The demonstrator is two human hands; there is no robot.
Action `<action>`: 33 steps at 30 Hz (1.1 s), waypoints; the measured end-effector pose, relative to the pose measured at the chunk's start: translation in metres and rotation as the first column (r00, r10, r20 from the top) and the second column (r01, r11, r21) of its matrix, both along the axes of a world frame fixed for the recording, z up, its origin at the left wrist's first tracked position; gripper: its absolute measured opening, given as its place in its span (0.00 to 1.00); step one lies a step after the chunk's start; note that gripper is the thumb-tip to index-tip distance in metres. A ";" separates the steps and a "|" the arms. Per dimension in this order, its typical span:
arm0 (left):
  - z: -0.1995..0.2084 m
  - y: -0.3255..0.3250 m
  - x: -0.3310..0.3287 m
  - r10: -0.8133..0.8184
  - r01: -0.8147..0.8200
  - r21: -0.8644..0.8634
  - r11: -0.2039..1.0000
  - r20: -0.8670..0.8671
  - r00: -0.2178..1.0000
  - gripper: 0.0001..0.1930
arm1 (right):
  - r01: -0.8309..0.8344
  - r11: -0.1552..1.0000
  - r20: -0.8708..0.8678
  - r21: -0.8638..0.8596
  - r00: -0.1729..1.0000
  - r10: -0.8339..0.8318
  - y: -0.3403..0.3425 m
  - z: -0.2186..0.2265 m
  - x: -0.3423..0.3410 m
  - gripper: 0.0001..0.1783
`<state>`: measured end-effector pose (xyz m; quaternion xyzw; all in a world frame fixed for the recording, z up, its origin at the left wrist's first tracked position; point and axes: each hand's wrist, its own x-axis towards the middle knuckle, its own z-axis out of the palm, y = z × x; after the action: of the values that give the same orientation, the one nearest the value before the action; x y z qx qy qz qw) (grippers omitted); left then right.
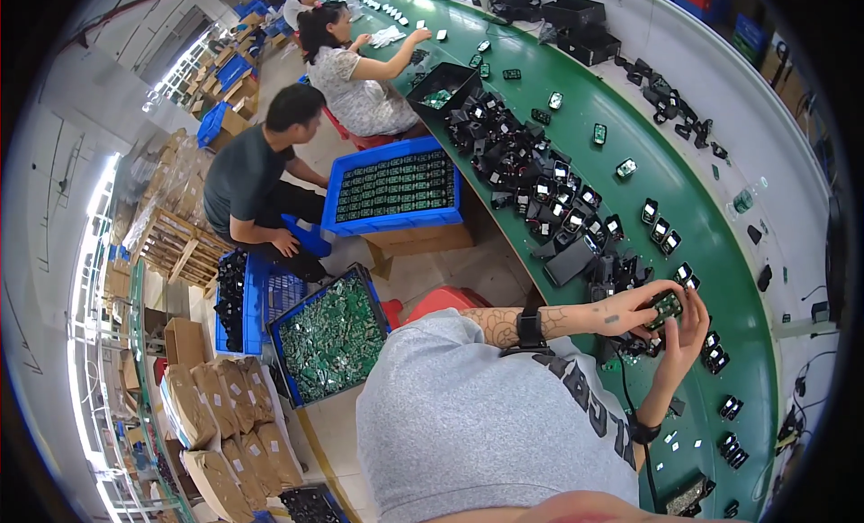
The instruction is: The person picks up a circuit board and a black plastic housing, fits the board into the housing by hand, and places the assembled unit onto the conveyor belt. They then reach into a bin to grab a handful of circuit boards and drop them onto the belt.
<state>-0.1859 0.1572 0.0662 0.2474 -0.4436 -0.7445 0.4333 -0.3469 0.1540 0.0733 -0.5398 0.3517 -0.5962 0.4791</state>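
Both my hands meet over the green bench (621, 185) around a small green circuit board (666, 311). My left hand (628, 309) comes in from the left, its fingers closed on the board's upper and left side. My right hand (688, 336) grips the same board from the right, thumb at its lower edge. Under and beside my left hand lies a heap of black plastic housings (540, 185), some with white labels. Several small black units (715, 354) stand in a row beyond my right hand. A black cable (637, 406) runs down near my right wrist.
A blue crate (335, 190) of boards rests on a carton, with a person (261, 176) crouching beside it. Another person (364, 77) sits farther up the bench. A black tray (279, 343) of green boards stands on the floor. Brown paper packages (216, 401) are stacked lower left.
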 end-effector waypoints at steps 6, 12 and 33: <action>0.014 0.000 0.004 -0.024 0.077 -0.178 0.981 0.284 0.959 0.31 | -0.057 0.961 0.045 0.270 0.998 0.046 -0.002 -0.042 -0.014 0.24; 0.018 -0.006 0.009 -0.003 0.156 -0.300 0.941 0.456 0.890 0.32 | -0.099 0.932 0.247 0.348 0.969 0.011 -0.001 -0.041 -0.007 0.24; 0.036 -0.022 0.014 -0.054 0.234 -0.171 0.957 0.688 0.724 0.38 | -0.141 0.896 0.186 0.422 0.980 0.067 -0.011 -0.008 0.001 0.25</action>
<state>-0.1717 0.1351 0.1021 0.4097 -0.6772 -0.5740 0.2099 -0.3457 0.1433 0.0655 -0.3862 0.4048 -0.5195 0.6458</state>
